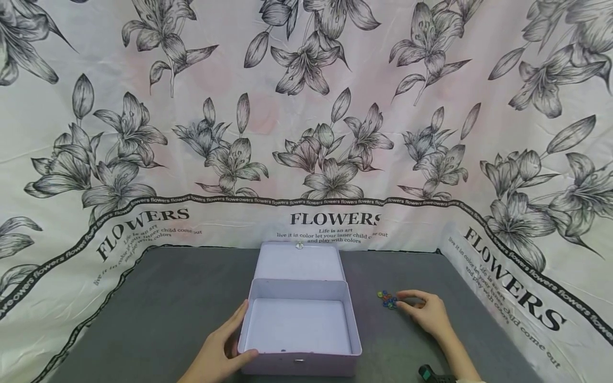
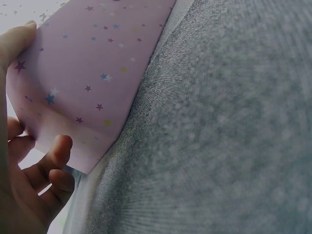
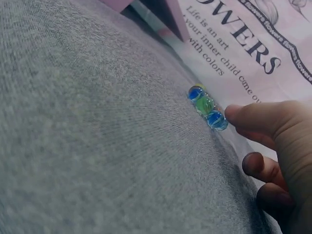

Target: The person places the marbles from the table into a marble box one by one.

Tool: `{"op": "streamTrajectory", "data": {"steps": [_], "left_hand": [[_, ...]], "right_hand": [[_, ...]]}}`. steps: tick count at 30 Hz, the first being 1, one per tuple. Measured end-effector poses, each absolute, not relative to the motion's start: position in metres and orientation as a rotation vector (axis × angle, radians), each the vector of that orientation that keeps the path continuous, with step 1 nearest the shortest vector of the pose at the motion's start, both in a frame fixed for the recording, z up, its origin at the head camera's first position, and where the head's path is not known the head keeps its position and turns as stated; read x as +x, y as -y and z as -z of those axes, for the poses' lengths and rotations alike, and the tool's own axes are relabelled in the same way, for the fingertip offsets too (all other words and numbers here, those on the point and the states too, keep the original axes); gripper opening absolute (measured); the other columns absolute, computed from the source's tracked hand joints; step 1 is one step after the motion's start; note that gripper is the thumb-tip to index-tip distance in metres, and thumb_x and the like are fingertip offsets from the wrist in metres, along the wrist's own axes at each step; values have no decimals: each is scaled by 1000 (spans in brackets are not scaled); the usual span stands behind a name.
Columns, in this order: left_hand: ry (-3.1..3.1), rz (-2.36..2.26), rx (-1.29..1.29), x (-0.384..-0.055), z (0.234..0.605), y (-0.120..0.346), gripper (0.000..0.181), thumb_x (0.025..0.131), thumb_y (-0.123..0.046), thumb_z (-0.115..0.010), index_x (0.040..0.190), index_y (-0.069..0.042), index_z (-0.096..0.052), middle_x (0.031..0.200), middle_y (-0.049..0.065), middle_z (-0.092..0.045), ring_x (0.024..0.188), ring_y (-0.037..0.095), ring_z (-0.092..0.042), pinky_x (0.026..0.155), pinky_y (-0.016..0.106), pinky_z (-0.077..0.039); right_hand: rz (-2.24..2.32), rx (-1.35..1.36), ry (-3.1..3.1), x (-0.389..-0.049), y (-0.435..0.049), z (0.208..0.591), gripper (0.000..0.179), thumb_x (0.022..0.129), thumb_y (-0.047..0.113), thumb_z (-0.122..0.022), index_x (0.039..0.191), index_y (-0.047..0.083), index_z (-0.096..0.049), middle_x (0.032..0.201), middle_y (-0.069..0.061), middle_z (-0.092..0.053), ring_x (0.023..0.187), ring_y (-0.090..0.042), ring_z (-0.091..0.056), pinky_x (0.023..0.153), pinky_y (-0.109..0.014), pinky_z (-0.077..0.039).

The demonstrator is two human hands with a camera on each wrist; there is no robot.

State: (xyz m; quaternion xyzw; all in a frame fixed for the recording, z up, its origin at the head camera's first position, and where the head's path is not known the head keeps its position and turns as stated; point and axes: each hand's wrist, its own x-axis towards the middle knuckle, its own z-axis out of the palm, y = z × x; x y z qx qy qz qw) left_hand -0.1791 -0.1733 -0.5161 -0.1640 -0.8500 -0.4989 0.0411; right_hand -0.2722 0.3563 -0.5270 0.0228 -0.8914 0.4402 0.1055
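A pale purple box (image 1: 300,364) stands on the grey cloth with its lid (image 1: 299,263) raised at the back and a bare inside. My left hand (image 1: 217,343) holds the box's near left corner, thumb on the front rim and fingers along the left side. Small coloured stars dot the box's outer wall (image 2: 87,73) in the left wrist view. Right of the box lies a cluster of glass marbles (image 1: 388,301), blue, green, yellow and orange. My right hand (image 1: 426,314) is beside them, thumb tip right at the nearest blue marble (image 3: 216,120), fingers loosely bent.
Grey cloth (image 1: 182,298) covers the table. Behind it and at both sides hangs a white curtain (image 1: 330,223) printed with lilies and lettering. A dark device (image 1: 433,374) is at the right wrist.
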Motion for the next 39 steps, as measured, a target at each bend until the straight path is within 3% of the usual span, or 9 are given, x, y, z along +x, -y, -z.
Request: {"op": "streamTrajectory", "data": {"steps": [3, 7, 12, 14, 21, 31, 35, 39], "left_hand": [[2592, 1531, -532, -180, 519, 174, 96, 89, -28, -88, 167, -12, -33, 169, 18, -33, 86, 2, -58, 71, 20, -51], [2631, 1548, -486, -178, 519, 174, 96, 89, -29, -87, 167, -14, -34, 169, 18, -34, 70, 0, -50, 65, 21, -47], [2662, 1585, -453, -177, 519, 174, 97, 89, -30, -87, 168, -14, -32, 170, 18, -33, 60, 0, -43, 60, 21, -45], [2662, 1589, -466, -177, 519, 175, 97, 90, -30, -87, 168, -14, -32, 169, 19, -34, 60, 0, -43, 59, 21, -46], [2650, 1594, -506, -178, 518, 175, 95, 91, -27, -86, 168, -15, -31, 169, 20, -35, 61, 0, -47, 61, 22, -48], [2606, 1594, -535, -180, 518, 176, 97, 90, -27, -87, 169, -17, -31, 170, 19, -32, 62, -1, -46, 61, 22, -49], [2599, 1577, -520, -180, 518, 176, 97, 89, -30, -88, 168, -18, -32, 171, 16, -32, 84, 1, -56, 70, 21, -51], [2622, 1548, -486, -180, 517, 175, 97, 89, -33, -88, 168, -21, -33, 171, 12, -33, 110, 9, -58, 81, 20, -52]], "right_hand": [[-1271, 71, 2605, -270, -358, 529, 28, 92, 22, -85, 116, 9, -81, 52, 1, -63, 38, -6, -37, 39, -26, -34], [-1175, 143, 2569, -270, -359, 534, 25, 94, 19, -82, 116, 9, -80, 48, 4, -56, 36, -1, -30, 37, -25, -30], [-1048, 236, 2540, -272, -355, 540, 20, 92, 11, -83, 112, 9, -81, 80, -3, -78, 38, -1, -36, 39, -26, -35], [-1029, 243, 2542, -271, -354, 541, 19, 91, 10, -84, 110, 9, -82, 87, -5, -80, 39, -2, -38, 39, -27, -35], [-983, 221, 2556, -272, -351, 543, 17, 88, 9, -86, 104, 13, -83, 77, 5, -77, 38, -2, -33, 37, -26, -32], [-949, 200, 2527, -277, -348, 542, 14, 88, 9, -86, 102, 13, -84, 71, 7, -74, 38, -1, -27, 37, -25, -30], [-1002, 190, 2517, -277, -348, 539, 13, 90, 11, -85, 103, 12, -83, 58, 11, -65, 38, 0, -27, 37, -24, -30], [-1066, 175, 2506, -276, -348, 535, 14, 93, 14, -83, 106, 10, -83, 44, 13, -45, 38, 1, -25, 37, -24, -29]]}}
